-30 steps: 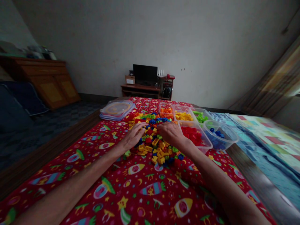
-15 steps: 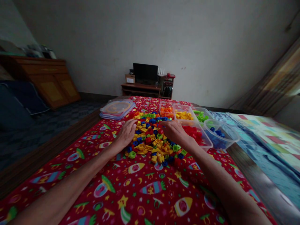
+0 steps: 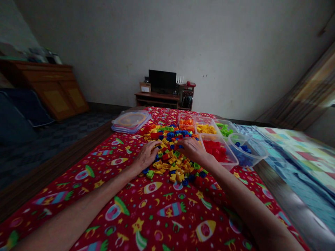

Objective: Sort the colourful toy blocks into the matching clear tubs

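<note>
A loose heap of plastic building blocks (image 3: 171, 159) in yellow, blue, red, green and orange lies on the red patterned cloth (image 3: 167, 195). At its left side my left hand (image 3: 147, 155) touches the blocks, thumb and forefinger apart, with no block visible in it. My right hand (image 3: 192, 148) is at the heap's right side, fingers bent down and drawn together; whatever they pinch is hidden. Beside that hand stands a clear bin of red blocks (image 3: 215, 150). Behind it are bins of orange blocks (image 3: 186, 123), yellow blocks (image 3: 206, 129) and green blocks (image 3: 225, 130).
A round clear tub (image 3: 247, 158) with blue pieces stands at the right table edge. Stacked clear lids (image 3: 131, 122) lie at the back left. Beyond the table are a desk with a monitor (image 3: 162, 82), a wooden cabinet (image 3: 57, 90) and a bed (image 3: 300, 157).
My left hand has moved right and nearer to me, over the heap's left side. Blocks there have shifted, and a green one has turned. My right hand has moved only slightly.
</note>
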The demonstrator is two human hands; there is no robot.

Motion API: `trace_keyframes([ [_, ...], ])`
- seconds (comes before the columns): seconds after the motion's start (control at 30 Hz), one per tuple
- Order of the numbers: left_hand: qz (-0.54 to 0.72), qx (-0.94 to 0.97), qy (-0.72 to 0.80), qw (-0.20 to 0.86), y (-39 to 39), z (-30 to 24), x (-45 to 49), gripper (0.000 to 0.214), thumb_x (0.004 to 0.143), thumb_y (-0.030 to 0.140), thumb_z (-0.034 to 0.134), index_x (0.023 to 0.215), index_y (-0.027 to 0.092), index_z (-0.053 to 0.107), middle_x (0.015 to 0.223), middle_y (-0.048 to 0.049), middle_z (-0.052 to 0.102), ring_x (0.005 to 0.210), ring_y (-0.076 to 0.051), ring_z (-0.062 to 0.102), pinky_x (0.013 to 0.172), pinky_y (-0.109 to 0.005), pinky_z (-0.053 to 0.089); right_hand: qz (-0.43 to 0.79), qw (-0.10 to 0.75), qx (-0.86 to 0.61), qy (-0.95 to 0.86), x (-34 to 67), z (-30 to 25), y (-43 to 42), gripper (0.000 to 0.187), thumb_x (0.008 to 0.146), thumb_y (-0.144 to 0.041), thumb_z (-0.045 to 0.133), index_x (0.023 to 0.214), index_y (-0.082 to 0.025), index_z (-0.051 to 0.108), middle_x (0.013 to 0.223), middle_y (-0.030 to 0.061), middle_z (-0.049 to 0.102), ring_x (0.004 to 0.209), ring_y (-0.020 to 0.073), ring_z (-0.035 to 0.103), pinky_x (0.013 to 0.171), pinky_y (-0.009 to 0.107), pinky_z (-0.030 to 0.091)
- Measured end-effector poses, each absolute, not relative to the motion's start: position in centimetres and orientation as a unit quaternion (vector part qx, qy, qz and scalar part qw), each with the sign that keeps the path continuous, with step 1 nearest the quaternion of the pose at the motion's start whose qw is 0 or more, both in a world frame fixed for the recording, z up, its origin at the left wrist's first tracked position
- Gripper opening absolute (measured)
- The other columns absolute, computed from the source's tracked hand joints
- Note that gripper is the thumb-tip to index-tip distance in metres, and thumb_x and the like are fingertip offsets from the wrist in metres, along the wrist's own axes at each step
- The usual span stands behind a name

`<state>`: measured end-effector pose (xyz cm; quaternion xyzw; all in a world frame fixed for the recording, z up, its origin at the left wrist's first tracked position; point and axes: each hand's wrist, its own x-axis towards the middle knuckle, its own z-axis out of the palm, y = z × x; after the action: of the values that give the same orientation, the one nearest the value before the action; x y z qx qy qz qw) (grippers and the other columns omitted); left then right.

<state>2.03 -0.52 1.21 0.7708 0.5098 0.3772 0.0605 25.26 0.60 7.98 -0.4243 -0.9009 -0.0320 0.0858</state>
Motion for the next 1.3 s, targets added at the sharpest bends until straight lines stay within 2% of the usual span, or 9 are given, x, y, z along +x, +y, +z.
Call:
trace_keyframes([
  [0.13, 0.383, 0.771, 0.506, 0.051, -0.6, 1.4, 2.1, 0.036, 0.088, 0.032, 0.037, 0.110, 0.017, 0.061, 0.112, -0.0096, 0.064, 0.107, -0.023, 0.057, 0.096, -0.038, 0.044, -0.044, 0.111, -0.432, -0.894, 24.6, 7.7, -0.2, 0.023, 0.090, -0.022, 0.048, 0.099, -0.014, 0.068, 0.098, 0.0135, 0.066, 0.094, 0.0185, 0.058, 0.080, 0.026, 0.041],
  [0.27, 0.385, 0.770, 0.507, 0.047, -0.8, 1.5, 2.2, 0.036, 0.088, 0.032, 0.036, 0.108, 0.017, 0.061, 0.110, -0.0092, 0.064, 0.105, -0.023, 0.058, 0.095, -0.038, 0.045, -0.026, 0.166, -0.414, -0.895, 26.0, 9.1, 0.1, 0.026, 0.091, -0.028, 0.046, 0.102, -0.014, 0.066, 0.086, 0.0090, 0.067, 0.079, 0.0146, 0.059, 0.071, 0.023, 0.039],
  [0.43, 0.383, 0.771, 0.506, 0.050, -0.8, 1.6, 2.3, 0.038, 0.087, 0.032, 0.035, 0.107, 0.014, 0.062, 0.109, -0.0115, 0.064, 0.104, -0.024, 0.058, 0.095, -0.039, 0.045, -0.041, 0.207, -0.495, -0.843, 30.0, 12.5, 1.3, 0.027, 0.090, -0.029, 0.047, 0.099, -0.016, 0.068, 0.081, 0.0074, 0.069, 0.067, 0.0129, 0.057, 0.062, 0.024, 0.036],
  [0.57, 0.383, 0.768, 0.510, 0.053, -0.9, 1.7, 2.4, 0.037, 0.087, 0.031, 0.035, 0.107, 0.016, 0.062, 0.110, -0.0108, 0.064, 0.105, -0.024, 0.058, 0.095, -0.040, 0.045, -0.040, 0.169, -0.567, -0.805, 34.0, 14.2, 2.2, 0.023, 0.085, -0.028, 0.053, 0.096, -0.020, 0.072, 0.080, 0.0058, 0.071, 0.066, 0.0140, 0.060, 0.058, 0.024, 0.037],
  [0.73, 0.382, 0.767, 0.512, 0.051, -0.8, 1.6, 2.2, 0.035, 0.086, 0.030, 0.036, 0.106, 0.019, 0.061, 0.111, -0.0087, 0.064, 0.105, -0.023, 0.058, 0.095, -0.039, 0.045, -0.016, 0.067, -0.608, -0.791, 38.0, 14.5, 3.0, 0.021, 0.078, -0.024, 0.061, 0.095, -0.021, 0.073, 0.080, 0.0038, 0.072, 0.067, 0.0142, 0.061, 0.058, 0.024, 0.041],
  [0.8, 0.383, 0.767, 0.512, 0.051, -0.7, 1.5, 2.2, 0.035, 0.086, 0.030, 0.036, 0.107, 0.018, 0.061, 0.111, -0.0090, 0.064, 0.105, -0.022, 0.058, 0.095, -0.038, 0.045, -0.025, 0.068, -0.604, -0.793, 38.3, 14.5, 3.1, 0.025, 0.077, -0.025, 0.061, 0.099, -0.020, 0.072, 0.082, 0.0051, 0.072, 0.068, 0.0146, 0.061, 0.059, 0.024, 0.042],
  [0.97, 0.380, 0.768, 0.514, 0.048, -0.6, 1.2, 2.1, 0.037, 0.086, 0.031, 0.035, 0.108, 0.017, 0.061, 0.113, -0.0100, 0.064, 0.106, -0.023, 0.058, 0.096, -0.039, 0.044, -0.073, 0.120, -0.566, -0.812, 34.6, 14.0, 2.3, 0.028, 0.085, -0.019, 0.047, 0.100, -0.015, 0.070, 0.082, 0.0078, 0.069, 0.067, 0.0135, 0.058, 0.059, 0.024, 0.037],
  [1.1, 0.379, 0.768, 0.513, 0.049, -0.5, 1.1, 2.0, 0.037, 0.086, 0.031, 0.035, 0.110, 0.019, 0.061, 0.114, -0.0091, 0.064, 0.107, -0.023, 0.057, 0.096, -0.039, 0.044, -0.090, 0.048, -0.505, -0.857, 29.6, 12.4, 0.9, 0.030, 0.086, -0.013, 0.039, 0.085, -0.013, 0.070, 0.076, 0.0088, 0.066, 0.063, 0.0122, 0.053, 0.057, 0.025, 0.034],
  [1.3, 0.390, 0.783, 0.484, 0.024, -0.8, 1.6, 2.4, 0.036, 0.086, 0.028, 0.038, 0.112, 0.019, 0.061, 0.120, -0.0098, 0.061, 0.114, -0.024, 0.052, 0.102, -0.042, 0.040, -0.054, 0.012, -0.472, -0.880, 25.9, 9.5, 0.0, 0.026, 0.087, -0.021, 0.045, 0.098, -0.016, 0.068, 0.091, 0.0118, 0.068, 0.077, 0.0167, 0.061, 0.063, 0.025, 0.038],
])
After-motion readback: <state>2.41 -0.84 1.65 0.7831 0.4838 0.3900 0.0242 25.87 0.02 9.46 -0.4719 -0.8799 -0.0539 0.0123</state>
